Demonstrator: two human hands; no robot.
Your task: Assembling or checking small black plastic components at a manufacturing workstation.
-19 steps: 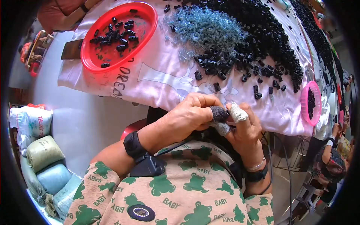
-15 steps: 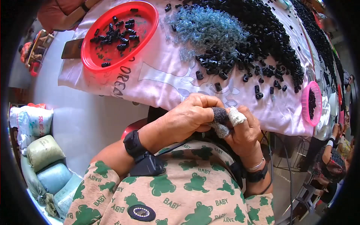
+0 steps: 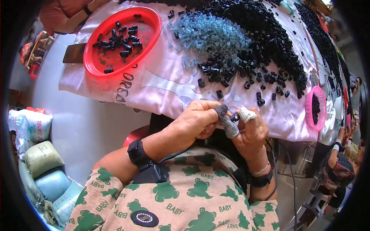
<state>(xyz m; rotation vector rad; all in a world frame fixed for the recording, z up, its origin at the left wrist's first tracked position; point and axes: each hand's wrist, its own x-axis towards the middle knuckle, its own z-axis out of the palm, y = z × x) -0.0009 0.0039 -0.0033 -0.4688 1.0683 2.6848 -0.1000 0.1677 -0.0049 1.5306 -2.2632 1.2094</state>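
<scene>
My left hand (image 3: 198,118) and my right hand (image 3: 251,134) meet over the table's near edge, fingers pinched together. Between their tips shows a small black cylindrical part (image 3: 234,117), partly covered by the fingers. Dark grey cloth wraps a left fingertip; a grey cover sits on my right thumb and a white one on my right index finger. Just beyond the hands lie loose black cylindrical parts (image 3: 219,94). Behind these is a heap of small pale-blue coil springs (image 3: 210,36), bordered by a large pile of black parts (image 3: 277,46).
A red round tray (image 3: 115,69) with several black parts sits at the left, beside a dark flat object (image 3: 73,53). At the right edge stands a pink basket (image 3: 323,111) of small black pieces. Stuffed sacks (image 3: 43,158) lie on the floor. Other people work across and to the right.
My fingers have shifted apart slightly, bringing the black part between them into view. The camera view has moved slightly; the tray and piles look unchanged.
</scene>
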